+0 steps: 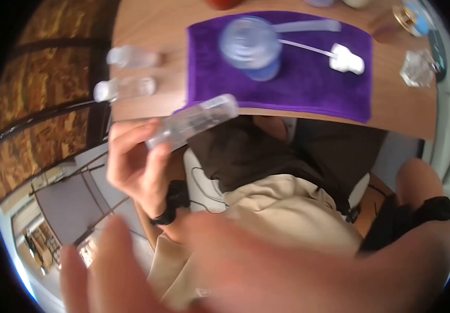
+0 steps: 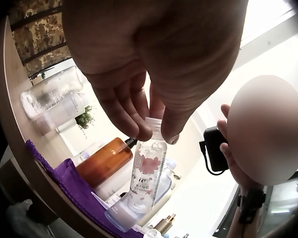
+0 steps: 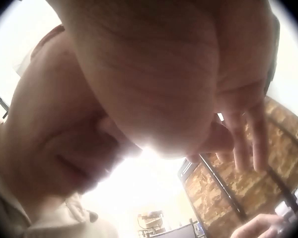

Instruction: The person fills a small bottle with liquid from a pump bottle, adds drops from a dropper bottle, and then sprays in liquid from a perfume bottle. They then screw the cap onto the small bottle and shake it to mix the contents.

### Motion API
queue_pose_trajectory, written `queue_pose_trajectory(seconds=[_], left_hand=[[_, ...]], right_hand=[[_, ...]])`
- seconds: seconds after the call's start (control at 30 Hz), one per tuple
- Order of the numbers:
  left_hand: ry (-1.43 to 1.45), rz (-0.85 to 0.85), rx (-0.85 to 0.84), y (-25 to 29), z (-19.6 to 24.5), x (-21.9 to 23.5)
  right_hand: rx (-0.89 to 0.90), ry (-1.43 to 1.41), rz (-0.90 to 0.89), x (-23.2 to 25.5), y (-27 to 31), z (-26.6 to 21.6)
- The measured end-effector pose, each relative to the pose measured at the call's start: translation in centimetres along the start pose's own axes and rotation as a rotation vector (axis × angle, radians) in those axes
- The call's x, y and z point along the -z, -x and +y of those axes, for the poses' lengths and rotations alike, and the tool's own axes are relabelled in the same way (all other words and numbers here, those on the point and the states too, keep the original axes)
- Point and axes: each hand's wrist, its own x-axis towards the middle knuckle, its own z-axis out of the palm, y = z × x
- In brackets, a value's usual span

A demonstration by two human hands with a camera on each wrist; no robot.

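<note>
My left hand [image 1: 141, 156] is raised in front of the table edge and pinches a small clear bottle [image 1: 193, 121] by its neck. In the left wrist view the fingertips [image 2: 139, 130] grip the white neck, and the bottle [image 2: 148, 173] hangs down with a pink flower print on it. My right hand [image 1: 193, 271] is a blur close to the head camera, fingers spread, and nothing shows in it. The right wrist view shows its palm with straight fingers [image 3: 248, 141] near the person's head.
A purple cloth [image 1: 308, 83] lies on the wooden table [image 1: 147, 21] and carries a pale blue bottle [image 1: 251, 44] and a white pump with a tube [image 1: 346, 58]. Two clear bottles [image 1: 128, 73] lie at the left. A glass flask [image 1: 418, 68] stands at the right, an amber bottle [image 2: 107, 161] behind.
</note>
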Motion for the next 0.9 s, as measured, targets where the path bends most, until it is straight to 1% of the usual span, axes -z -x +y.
queue_pose_trajectory(seconds=[0.03,0.1,0.13,0.17,0.23,0.3,0.37,0.43,0.5,0.53,0.57,0.67,0.73,0.83,0.9], left_hand=[[0.031,0.021,0.010,0.2,-0.2,0.0],[-0.032,0.025,-0.033,-0.1,-0.5,0.5],[-0.017,0.044,-0.045,-0.1,-0.6,0.4],[-0.086,0.034,-0.082,-0.2,-0.8,0.8],[-0.151,0.067,-0.021,0.1,-1.0,1.4],[-0.150,0.105,-0.019,0.1,-1.1,1.3],[-0.166,0.081,-0.050,0.1,-1.3,1.2],[-0.181,0.123,-0.028,0.4,-1.3,1.2],[-0.146,0.097,-0.013,0.7,-1.6,2.0],[-0.126,0.076,-0.011,0.7,-1.2,2.0],[-0.083,0.075,-0.036,0.3,-0.7,1.0],[-0.116,0.042,-0.048,0.1,-0.1,0.9],[-0.073,0.062,-0.029,0.1,0.1,0.8],[-0.134,0.100,-0.052,0.1,-0.4,1.2],[-0.106,0.153,0.006,0.4,-0.4,0.8]], right_hand=[[-0.035,0.033,-0.015,0.6,0.4,-0.1],[-0.106,0.087,-0.039,1.6,1.2,-0.8],[-0.133,0.114,-0.049,2.1,1.4,-1.1],[-0.161,0.142,-0.061,2.7,1.6,-1.3],[-0.225,0.196,-0.093,3.7,2.3,-1.8],[-0.299,0.273,-0.133,5.3,3.0,-2.4],[-0.359,0.341,-0.160,6.6,3.8,-3.3],[-0.362,0.342,-0.155,6.7,3.8,-3.4],[-0.340,0.290,-0.134,5.6,3.7,-3.2],[-0.326,0.255,-0.118,4.9,3.5,-3.1],[-0.307,0.223,-0.098,4.2,3.2,-2.9],[-0.265,0.170,-0.072,3.3,2.5,-2.5],[-0.251,0.154,-0.072,2.9,2.3,-2.5],[-0.236,0.143,-0.077,2.3,2.0,-2.5],[-0.265,0.184,-0.114,3.1,2.3,-2.5]])
